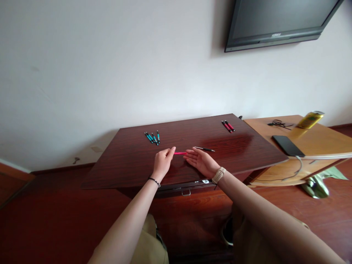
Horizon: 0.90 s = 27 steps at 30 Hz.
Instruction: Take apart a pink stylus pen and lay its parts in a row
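My left hand (164,160) is closed around one end of a pink pen (180,153), just above the dark wooden desk (132,165). The pen's other end points right and meets the fingertips of my right hand (202,161), which is open with its palm turned up. Just beyond my right fingers a black pen with a silver tip (205,149) lies on the desk. Several teal pens (154,138) rest together toward the back left. At the back right are two pink and black pens (228,126), side by side.
A lighter wooden cabinet (324,143) adjoins the desk on the right. It bears a black phone (287,145) with a cable, a coiled black cord (278,123) and a yellow can (310,120). A television (277,22) hangs on the wall above. Below the desk edge is a drawer handle (186,193).
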Each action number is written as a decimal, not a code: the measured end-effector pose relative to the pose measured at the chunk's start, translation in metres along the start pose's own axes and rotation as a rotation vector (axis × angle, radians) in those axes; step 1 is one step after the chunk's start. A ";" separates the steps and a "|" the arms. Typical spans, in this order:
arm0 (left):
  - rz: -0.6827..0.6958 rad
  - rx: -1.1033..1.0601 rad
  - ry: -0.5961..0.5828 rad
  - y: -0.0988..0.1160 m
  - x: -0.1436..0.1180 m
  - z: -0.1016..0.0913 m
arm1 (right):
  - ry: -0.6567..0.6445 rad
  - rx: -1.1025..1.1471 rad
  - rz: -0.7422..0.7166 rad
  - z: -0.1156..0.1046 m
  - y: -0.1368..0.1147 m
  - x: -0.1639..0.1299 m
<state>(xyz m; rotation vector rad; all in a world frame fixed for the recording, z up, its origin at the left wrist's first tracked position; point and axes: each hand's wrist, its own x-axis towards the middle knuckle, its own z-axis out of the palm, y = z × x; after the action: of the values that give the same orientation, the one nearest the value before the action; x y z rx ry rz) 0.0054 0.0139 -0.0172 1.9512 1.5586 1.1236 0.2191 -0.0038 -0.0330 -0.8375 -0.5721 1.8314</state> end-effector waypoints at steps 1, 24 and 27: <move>0.012 0.015 -0.008 0.002 0.001 0.002 | -0.009 0.059 0.048 0.002 -0.002 0.000; -0.010 -0.007 0.071 0.003 0.008 -0.014 | 0.087 0.276 0.144 0.006 -0.008 0.004; -0.032 -0.010 0.081 0.002 0.008 -0.017 | 0.074 0.259 0.142 0.004 -0.009 0.006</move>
<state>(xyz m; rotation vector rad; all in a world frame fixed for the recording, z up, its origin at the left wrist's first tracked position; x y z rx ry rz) -0.0059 0.0179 -0.0026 1.8890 1.6164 1.2084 0.2203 0.0048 -0.0259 -0.7817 -0.2257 1.9440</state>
